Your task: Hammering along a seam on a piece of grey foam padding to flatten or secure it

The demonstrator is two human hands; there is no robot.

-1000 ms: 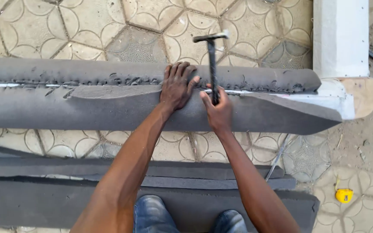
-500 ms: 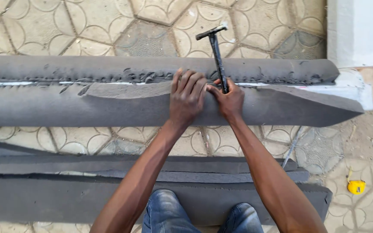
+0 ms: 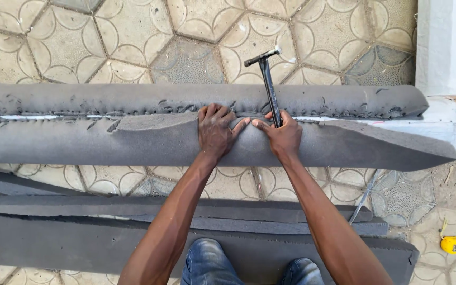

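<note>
The long grey foam roll [image 3: 133, 140] lies left-to-right across the paved floor [image 3: 106, 42], its seam just beyond the left hand [image 3: 215, 129] pressed flat, while the right hand [image 3: 283, 137] grips a hammer [image 3: 268, 84] pointing away.

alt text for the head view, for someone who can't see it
Seen from above, a person's left hand presses grey foam padding wrapped around a long beam, while the right hand holds a black hammer at the seam. Patterned paving lies beneath.

Both hands [image 3: 249, 132] down, fingers curled
</note>
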